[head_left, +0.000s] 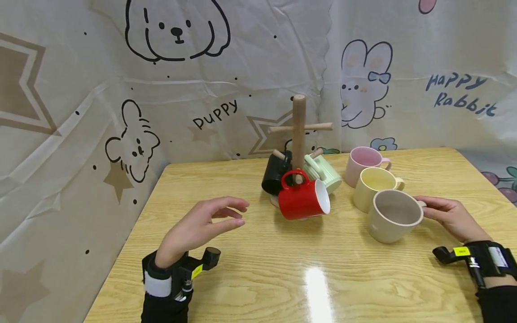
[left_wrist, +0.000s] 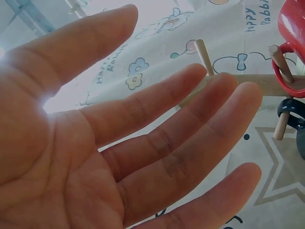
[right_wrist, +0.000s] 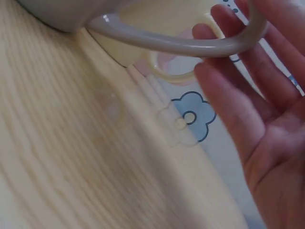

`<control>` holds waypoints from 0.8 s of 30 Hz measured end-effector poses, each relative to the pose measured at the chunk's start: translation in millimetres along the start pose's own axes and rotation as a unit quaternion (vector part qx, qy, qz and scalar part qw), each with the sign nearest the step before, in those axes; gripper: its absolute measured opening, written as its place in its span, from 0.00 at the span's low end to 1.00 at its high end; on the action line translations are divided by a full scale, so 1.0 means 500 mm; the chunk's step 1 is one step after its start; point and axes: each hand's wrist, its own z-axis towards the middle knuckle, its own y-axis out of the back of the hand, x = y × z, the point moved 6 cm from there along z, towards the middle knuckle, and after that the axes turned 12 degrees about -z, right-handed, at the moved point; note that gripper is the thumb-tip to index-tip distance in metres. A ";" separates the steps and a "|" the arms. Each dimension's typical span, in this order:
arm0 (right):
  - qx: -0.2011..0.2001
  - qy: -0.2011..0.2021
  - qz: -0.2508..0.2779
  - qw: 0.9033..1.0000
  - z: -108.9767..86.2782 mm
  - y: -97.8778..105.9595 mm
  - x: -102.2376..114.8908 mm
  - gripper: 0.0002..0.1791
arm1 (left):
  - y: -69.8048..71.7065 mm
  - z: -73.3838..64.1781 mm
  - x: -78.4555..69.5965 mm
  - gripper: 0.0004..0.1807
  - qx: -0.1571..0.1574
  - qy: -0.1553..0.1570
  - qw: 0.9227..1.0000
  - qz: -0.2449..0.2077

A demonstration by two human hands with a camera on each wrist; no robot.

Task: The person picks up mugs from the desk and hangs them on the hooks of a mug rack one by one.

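Observation:
My right hand (head_left: 458, 220) is at the handle of a beige mug (head_left: 389, 224), with thumb and fingers curled about it. In the right wrist view the mug's handle (right_wrist: 190, 46) passes between the thumb and the fingers. My left hand (head_left: 206, 222) hovers over the left part of the table, fingers spread and nothing held; its palm fills much of the left wrist view. To its right stands a wooden mug tree (head_left: 299, 134). On its lower pegs hang a red mug (head_left: 300, 202), a black mug (head_left: 274, 175) and a pale green mug (head_left: 325, 172).
Behind the beige mug, a yellow mug (head_left: 365, 190) and a pink mug (head_left: 357, 166) stand in a row on the wooden table (head_left: 250, 278). Two upper pegs of the tree are bare. A printed cloth (head_left: 194, 89) hangs along the table's back and left side.

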 end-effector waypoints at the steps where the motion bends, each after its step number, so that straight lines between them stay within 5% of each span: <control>1: -0.002 0.000 0.022 1.000 0.000 -0.001 -0.003 0.19 | -0.001 0.000 0.001 0.19 0.001 0.001 1.000 -0.001; 5: 0.009 0.014 0.136 0.991 0.003 -0.007 -0.009 0.19 | -0.003 0.002 0.004 0.19 0.003 0.002 1.000 0.003; 10: 0.002 0.038 0.216 0.976 0.005 -0.017 -0.009 0.18 | -0.005 0.003 0.005 0.19 0.008 0.003 1.000 0.006; 17: -0.004 0.074 0.252 0.965 0.014 -0.033 0.015 0.20 | -0.005 0.005 0.007 0.19 0.015 -0.004 1.000 0.016; 24: -0.022 0.122 0.281 0.952 0.017 -0.042 0.090 0.21 | -0.006 0.006 0.004 0.19 0.014 -0.004 1.000 0.018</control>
